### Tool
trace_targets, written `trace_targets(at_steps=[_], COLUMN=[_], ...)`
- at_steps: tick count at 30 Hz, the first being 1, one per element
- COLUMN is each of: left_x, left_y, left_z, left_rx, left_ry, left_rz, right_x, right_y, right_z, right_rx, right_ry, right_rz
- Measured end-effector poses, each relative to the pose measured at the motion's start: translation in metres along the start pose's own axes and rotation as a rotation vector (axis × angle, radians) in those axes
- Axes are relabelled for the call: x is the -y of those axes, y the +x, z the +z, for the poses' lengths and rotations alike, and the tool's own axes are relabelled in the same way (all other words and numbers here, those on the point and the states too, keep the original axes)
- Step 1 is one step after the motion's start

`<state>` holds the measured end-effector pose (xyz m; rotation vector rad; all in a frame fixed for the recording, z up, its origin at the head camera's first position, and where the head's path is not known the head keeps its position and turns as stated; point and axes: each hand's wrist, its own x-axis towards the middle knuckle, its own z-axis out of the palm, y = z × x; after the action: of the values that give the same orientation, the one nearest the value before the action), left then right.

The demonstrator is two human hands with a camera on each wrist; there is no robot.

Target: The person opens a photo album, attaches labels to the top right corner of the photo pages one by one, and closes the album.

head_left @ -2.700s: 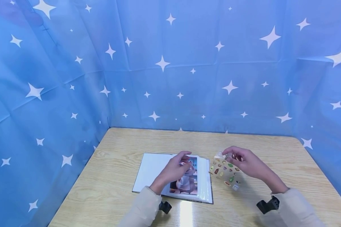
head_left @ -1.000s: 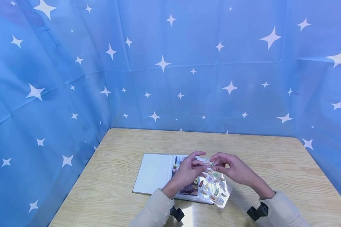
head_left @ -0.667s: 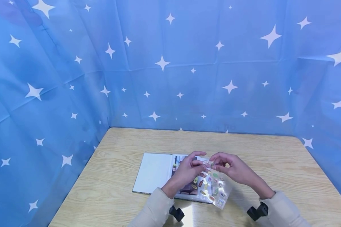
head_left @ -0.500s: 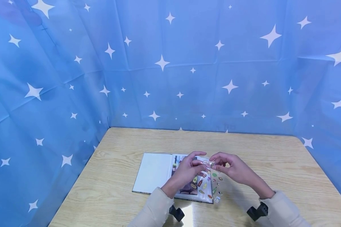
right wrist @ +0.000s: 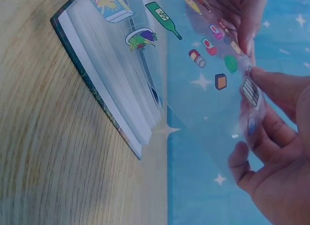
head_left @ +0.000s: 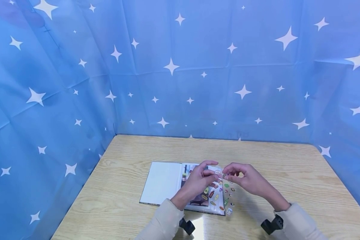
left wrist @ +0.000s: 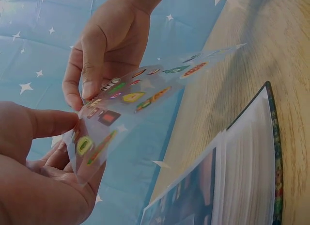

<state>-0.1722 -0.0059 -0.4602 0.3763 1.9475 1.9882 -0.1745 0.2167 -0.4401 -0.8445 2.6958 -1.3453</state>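
A: What lies nearest the viewer?

B: Two pale sleeves (head_left: 157, 221), with a black wrist camera (head_left: 187, 226) at the left cuff and a second at the right.

A: And the hands, just beyond?

B: The left hand (head_left: 197, 183) pinches a clear sticker sheet (left wrist: 131, 97) at its far edge. The right hand (head_left: 245, 178) pinches at the same edge, just beside the left fingertips (whether it grips bare film or one sticker as well cannot be told).

A: How does the sheet lie from the grip?

B: Its long axis appears to run from the fingertips back toward the person, the near end trending slightly right. The key relation, one judges, is the narrow gap between the two pinches: both hands are about equally near that edge, while the left lies closer to most of the printed stickers.

A: What is beneath and beyond?

B: Beneath the raised sheet, a photo album (head_left: 162, 183) lies spread, its photo (head_left: 186, 170) partly covered. The sheet overhangs the album's right edge, above the wooden table (head_left: 132, 150). Farthest stands a blue curtain (head_left: 180, 86) with white stars.
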Motion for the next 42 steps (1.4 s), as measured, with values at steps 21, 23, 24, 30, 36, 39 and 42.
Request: trace_targets(at_steps=[21, 23, 24, 30, 36, 39, 42], left_x=[0.0037, 0.0035, 0.0036, 0.0059, 0.0067, 0.0068, 0.0073], left_y=[-0.0002, -0.0004, -0.0005, -0.0005, -0.0003, 0.0000, -0.0001], left_z=[0.0009, 0.0012, 0.0013, 0.0019, 0.0027, 0.0031, 0.0034], left_rx=[0.013, 0.013, 0.013, 0.006, -0.002, -0.010, -0.018], left_ry=[-0.016, -0.021, -0.024, -0.009, 0.004, 0.010, 0.023], left_rz=[-0.016, -0.019, -0.021, -0.027, -0.022, -0.029, -0.030], right_x=[0.0010, 0.0009, 0.0008, 0.0002, -0.0012, -0.0018, -0.0022], right_y=[-0.0011, -0.0016, -0.0018, -0.0031, -0.0036, -0.0035, -0.0034], right_z=[0.0040, 0.0039, 0.0040, 0.0047, 0.0050, 0.0047, 0.0043], right_rx=[0.006, 0.007, 0.009, 0.021, 0.017, 0.017, 0.023], right_ry=[0.032, 0.031, 0.032, 0.035, 0.019, 0.019, 0.019], right_rz=[0.043, 0.043, 0.043, 0.038, 0.018, 0.008, -0.001])
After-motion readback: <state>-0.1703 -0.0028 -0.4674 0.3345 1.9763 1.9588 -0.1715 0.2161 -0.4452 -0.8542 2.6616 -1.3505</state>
